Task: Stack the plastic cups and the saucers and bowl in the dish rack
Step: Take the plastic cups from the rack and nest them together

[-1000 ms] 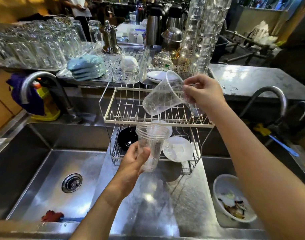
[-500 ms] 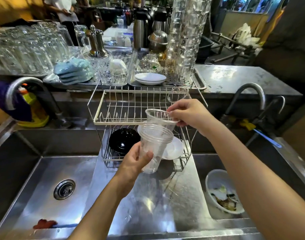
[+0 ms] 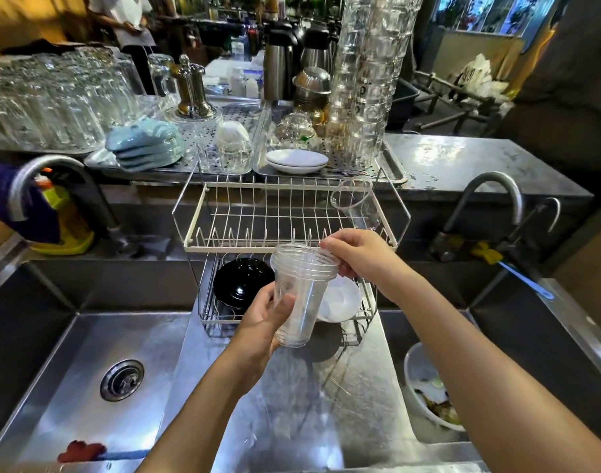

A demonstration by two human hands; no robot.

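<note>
A steel double sink (image 3: 87, 363) fills a busy kitchen counter. Between the basins stands a two-tier wire dish rack (image 3: 288, 213); a black bowl (image 3: 242, 281) and white saucers (image 3: 340, 298) sit on its lower tier, one clear cup (image 3: 355, 206) on top. The left hand (image 3: 261, 322) grips nested plastic cups (image 3: 300, 295) before the rack; the right hand (image 3: 357, 254) pinches their rim.

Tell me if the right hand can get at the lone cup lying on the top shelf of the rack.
Probably yes. The right hand only pinches the rim of the cup stack, which the left hand holds. The lone cup lies just beyond it on the open top shelf, nothing between.
</note>
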